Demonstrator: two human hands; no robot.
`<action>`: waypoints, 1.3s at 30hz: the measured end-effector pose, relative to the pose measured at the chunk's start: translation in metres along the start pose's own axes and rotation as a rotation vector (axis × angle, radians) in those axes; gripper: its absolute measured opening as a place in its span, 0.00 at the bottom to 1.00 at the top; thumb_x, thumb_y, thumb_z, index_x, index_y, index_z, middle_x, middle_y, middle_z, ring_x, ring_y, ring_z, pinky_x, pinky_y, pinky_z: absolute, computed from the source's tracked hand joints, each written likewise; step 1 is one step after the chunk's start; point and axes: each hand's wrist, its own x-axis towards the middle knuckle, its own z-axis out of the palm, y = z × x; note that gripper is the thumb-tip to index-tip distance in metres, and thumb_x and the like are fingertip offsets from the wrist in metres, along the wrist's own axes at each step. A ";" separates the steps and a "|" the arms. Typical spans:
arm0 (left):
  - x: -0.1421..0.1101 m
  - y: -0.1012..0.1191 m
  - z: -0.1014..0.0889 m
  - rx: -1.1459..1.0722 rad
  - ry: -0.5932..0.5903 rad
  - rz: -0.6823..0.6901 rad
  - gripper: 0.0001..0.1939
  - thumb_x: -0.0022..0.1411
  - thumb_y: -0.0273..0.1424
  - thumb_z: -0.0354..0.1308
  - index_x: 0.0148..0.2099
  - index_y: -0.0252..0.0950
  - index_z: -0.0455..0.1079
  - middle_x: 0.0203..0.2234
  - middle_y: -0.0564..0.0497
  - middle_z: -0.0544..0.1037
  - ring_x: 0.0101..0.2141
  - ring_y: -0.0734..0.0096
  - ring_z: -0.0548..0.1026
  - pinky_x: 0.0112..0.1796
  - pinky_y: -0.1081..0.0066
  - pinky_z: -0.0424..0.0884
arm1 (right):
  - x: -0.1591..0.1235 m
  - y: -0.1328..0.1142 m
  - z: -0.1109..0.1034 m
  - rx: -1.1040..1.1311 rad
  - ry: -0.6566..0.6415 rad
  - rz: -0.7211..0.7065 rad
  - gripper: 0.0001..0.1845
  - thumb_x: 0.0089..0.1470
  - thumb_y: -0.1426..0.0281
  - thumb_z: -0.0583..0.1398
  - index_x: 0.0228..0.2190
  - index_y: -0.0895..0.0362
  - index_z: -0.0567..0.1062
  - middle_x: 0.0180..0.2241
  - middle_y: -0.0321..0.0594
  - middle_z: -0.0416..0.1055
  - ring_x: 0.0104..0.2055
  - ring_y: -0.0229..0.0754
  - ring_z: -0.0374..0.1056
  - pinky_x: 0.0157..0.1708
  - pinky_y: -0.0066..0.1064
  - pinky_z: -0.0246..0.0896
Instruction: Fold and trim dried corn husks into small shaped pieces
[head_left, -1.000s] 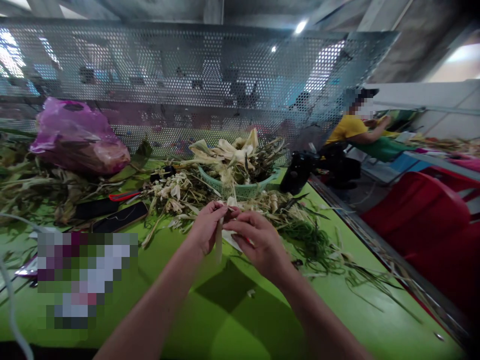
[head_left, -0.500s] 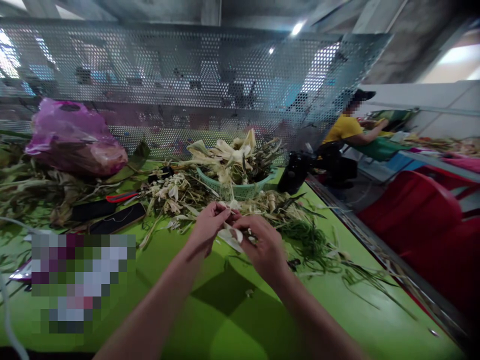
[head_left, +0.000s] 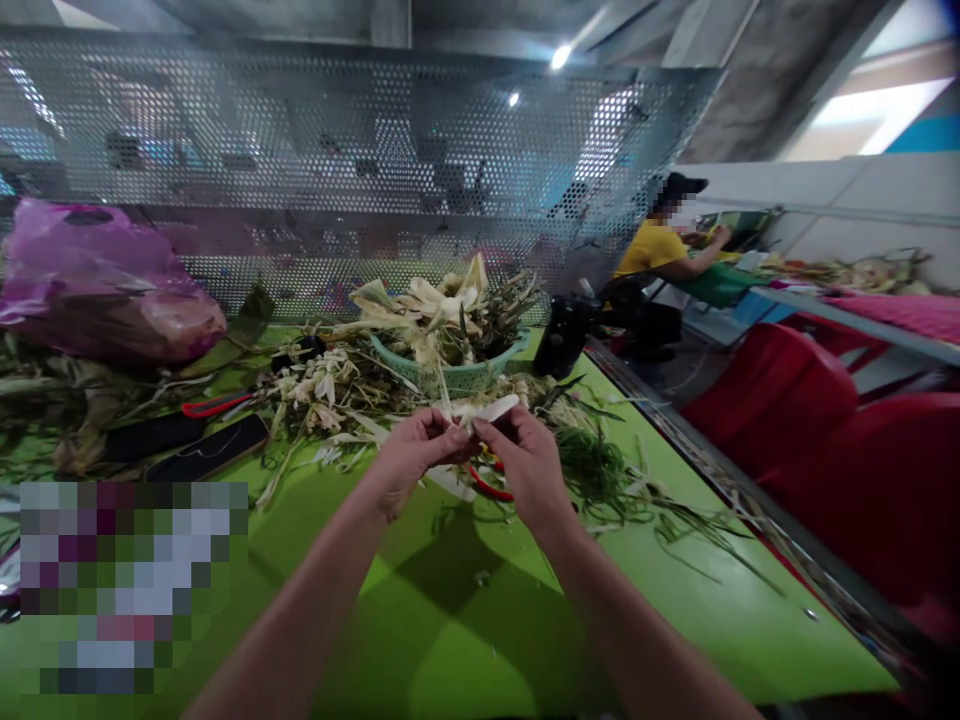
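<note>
Over the green table, my left hand (head_left: 421, 448) pinches the base of a pale dried husk strip (head_left: 499, 408) between thumb and fingers. My right hand (head_left: 529, 460) is closed on the same strip from the other side, its thumb nearly meeting the left one. The strip's rounded white end sticks up above the right fingers. Just below the hands are a red loop (head_left: 491, 486), perhaps a scissors handle, and a flat white piece (head_left: 450, 484). Behind them stands a light green basket (head_left: 480, 379) heaped with dried husks (head_left: 450, 305).
Dried stalks and flower-like husks (head_left: 319, 385) lie left of the basket; dark green fibres (head_left: 596, 455) lie right. A purple plastic bag (head_left: 112, 280), a dark phone-like slab (head_left: 214, 450) and a red-handled tool (head_left: 216, 406) are at left. A black device (head_left: 559, 335) stands near the right edge, by red chairs (head_left: 772, 400).
My right hand has turned and come up against the left, and the husk strip, earlier hanging down, now points up to the right. The view has swung rightward.
</note>
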 end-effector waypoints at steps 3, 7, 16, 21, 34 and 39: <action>0.002 -0.001 -0.002 0.032 0.055 0.007 0.15 0.46 0.30 0.68 0.34 0.31 0.66 0.28 0.50 0.76 0.30 0.72 0.76 0.41 0.66 0.72 | 0.000 0.000 0.001 0.091 -0.112 0.040 0.10 0.49 0.62 0.62 0.30 0.56 0.72 0.29 0.39 0.71 0.31 0.41 0.66 0.34 0.33 0.64; 0.006 0.001 -0.007 0.068 0.180 0.067 0.13 0.46 0.29 0.66 0.31 0.32 0.65 0.24 0.53 0.75 0.25 0.76 0.74 0.37 0.69 0.72 | 0.000 0.003 0.003 0.115 -0.284 0.135 0.12 0.49 0.61 0.62 0.31 0.56 0.71 0.29 0.37 0.71 0.32 0.39 0.67 0.34 0.32 0.63; 0.013 -0.009 -0.018 0.470 0.185 0.190 0.05 0.46 0.26 0.60 0.29 0.34 0.68 0.22 0.54 0.72 0.26 0.73 0.71 0.31 0.72 0.67 | -0.006 -0.005 -0.001 0.059 -0.297 -0.030 0.07 0.50 0.67 0.61 0.32 0.56 0.70 0.28 0.36 0.70 0.30 0.38 0.66 0.30 0.29 0.62; 0.007 -0.007 -0.010 0.591 0.008 0.188 0.02 0.50 0.25 0.55 0.27 0.34 0.69 0.22 0.54 0.71 0.26 0.73 0.68 0.30 0.73 0.64 | -0.002 -0.002 -0.003 0.071 -0.189 -0.048 0.07 0.51 0.67 0.60 0.34 0.55 0.70 0.30 0.38 0.70 0.34 0.40 0.68 0.32 0.30 0.64; 0.005 0.000 -0.005 0.319 0.086 0.067 0.08 0.53 0.33 0.60 0.31 0.32 0.70 0.23 0.52 0.72 0.24 0.75 0.70 0.31 0.73 0.68 | 0.000 -0.001 -0.006 -0.114 -0.102 -0.132 0.09 0.52 0.64 0.60 0.33 0.55 0.68 0.29 0.35 0.67 0.28 0.36 0.63 0.27 0.28 0.59; 0.006 0.001 -0.008 0.260 0.132 0.083 0.11 0.51 0.35 0.62 0.31 0.32 0.70 0.22 0.52 0.73 0.22 0.77 0.70 0.28 0.74 0.67 | -0.001 0.005 -0.003 -0.252 -0.067 -0.207 0.07 0.50 0.66 0.61 0.31 0.55 0.68 0.29 0.36 0.68 0.29 0.38 0.64 0.31 0.30 0.59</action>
